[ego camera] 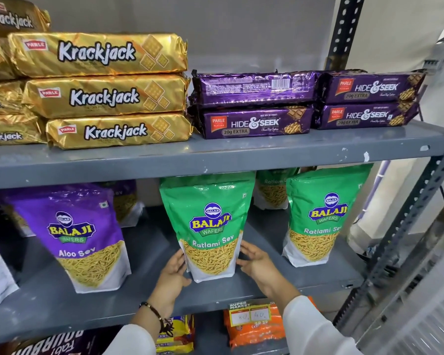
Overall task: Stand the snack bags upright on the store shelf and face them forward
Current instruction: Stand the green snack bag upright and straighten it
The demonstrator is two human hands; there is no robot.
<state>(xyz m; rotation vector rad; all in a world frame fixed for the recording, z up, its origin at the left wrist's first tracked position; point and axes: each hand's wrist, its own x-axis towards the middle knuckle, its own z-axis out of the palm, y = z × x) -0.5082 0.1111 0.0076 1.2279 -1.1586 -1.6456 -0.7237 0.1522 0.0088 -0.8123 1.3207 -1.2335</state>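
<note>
A green Ratlami Sev bag [210, 226] stands upright on the middle grey shelf [149, 252], its front facing me. My left hand [173, 274] presses its lower left edge with the fingers spread. My right hand [258, 263] cups the lower right edge. A second green Ratlami Sev bag [321, 216] stands upright to the right, and a third one [273, 190] sits behind, partly hidden. To the left stands a purple Aloo Sev bag [82, 237] facing forward, with another purple bag [127, 201] behind it.
Gold Krackjack packs [100, 93] and purple Hide & Seek packs [305, 103] are stacked on the upper shelf. A slotted metal upright [405, 247] runs down the right side. Orange packs with a price tag [250, 316] lie on the shelf below.
</note>
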